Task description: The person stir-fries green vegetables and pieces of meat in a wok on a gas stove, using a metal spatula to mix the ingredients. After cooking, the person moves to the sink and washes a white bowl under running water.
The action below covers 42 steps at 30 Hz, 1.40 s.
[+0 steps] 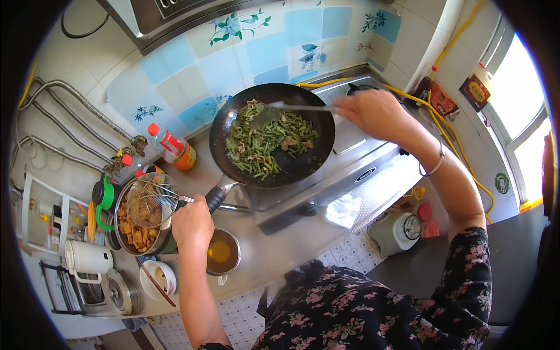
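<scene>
A black wok (302,168) sits on the gas stove (280,214), tilted slightly in view. Chopped green beans (249,159) with pieces of meat (288,143) lie in it. My left hand (193,223) is closed around the wok's black handle (215,199). My right hand (372,113), above the stove to the right of the wok, grips the handle of a metal spatula (302,107). The spatula's blurred blade is over the beans at the upper left of the wok.
Left of my left hand, a wire strainer (151,199) rests over a bowl of fried pieces (135,232). A pot of brownish liquid (224,251), a white bowl (148,286) with chopsticks (155,282), and an orange-filled bottle (179,153) stand nearby. A yellow hose (459,153) runs along the right wall.
</scene>
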{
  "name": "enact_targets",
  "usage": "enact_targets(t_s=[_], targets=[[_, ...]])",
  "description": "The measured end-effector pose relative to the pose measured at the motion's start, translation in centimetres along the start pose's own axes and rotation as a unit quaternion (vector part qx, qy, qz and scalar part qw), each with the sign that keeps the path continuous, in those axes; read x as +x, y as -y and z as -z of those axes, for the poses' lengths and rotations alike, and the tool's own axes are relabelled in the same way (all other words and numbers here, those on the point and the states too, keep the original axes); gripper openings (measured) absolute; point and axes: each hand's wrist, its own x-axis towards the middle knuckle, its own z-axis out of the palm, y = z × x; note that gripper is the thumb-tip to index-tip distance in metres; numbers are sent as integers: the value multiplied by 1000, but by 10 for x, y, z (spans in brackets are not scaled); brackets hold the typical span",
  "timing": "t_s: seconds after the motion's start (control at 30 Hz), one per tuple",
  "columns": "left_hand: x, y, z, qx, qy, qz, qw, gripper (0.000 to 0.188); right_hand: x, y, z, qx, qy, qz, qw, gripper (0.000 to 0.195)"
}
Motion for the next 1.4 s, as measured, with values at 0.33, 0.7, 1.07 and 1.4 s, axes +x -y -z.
enact_targets(t_s=[0.33,0.7,1.07,1.4], targets=[[2,-1,1,1,-8,-7,1000,11,67,11,-40,-80,-9,63,995,20],[-2,0,1,1,-7,3,1000,10,-57,-23,65,-67,90,9,994,24],[2,-1,1,-3,0,5,1000,11,-31,-6,2,-120,51,57,990,23],[3,-5,8,-3,11,-3,1000,12,53,6,-37,46,9,-29,998,27]])
